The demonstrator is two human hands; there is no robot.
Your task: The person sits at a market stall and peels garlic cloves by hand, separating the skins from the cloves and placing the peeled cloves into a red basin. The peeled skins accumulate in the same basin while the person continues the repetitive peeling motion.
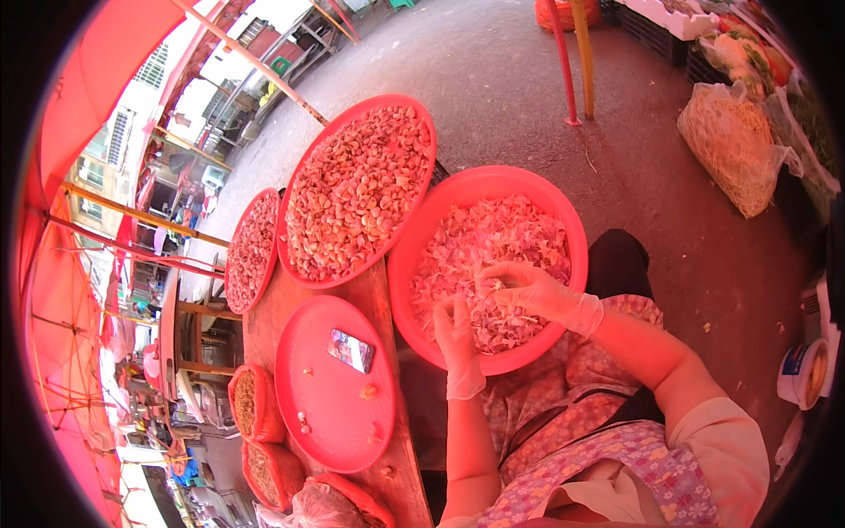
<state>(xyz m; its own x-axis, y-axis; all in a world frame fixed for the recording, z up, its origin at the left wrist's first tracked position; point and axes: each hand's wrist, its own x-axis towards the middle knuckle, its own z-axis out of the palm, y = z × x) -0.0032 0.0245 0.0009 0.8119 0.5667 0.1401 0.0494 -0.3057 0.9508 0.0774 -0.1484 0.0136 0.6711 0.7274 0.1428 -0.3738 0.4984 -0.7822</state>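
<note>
A large red plastic basin (575, 264) stands before me, heaped with pale papery peels (492, 231) that look like garlic skins. Both hands wear thin translucent gloves and hover over the heap. My right hand (538, 297) curls its thumb and forefinger towards each other; a small pale piece seems to show between them. Left of it is my left hand (455, 333), with bent fingers near the basin's inner side. What its fingertips hold, if anything, is hidden. Beside the basin, a round red tray (422, 112) carries a thick layer of what look like garlic cloves (356, 191).
A smaller tray (251, 251) of cloves lies farther left. On the wooden table (403, 422), another red tray (317, 383) bears a phone (350, 350) and a few cloves. Red sacks (261, 402) line the table. Poles (581, 59) and a bagged bundle (733, 145) stand right.
</note>
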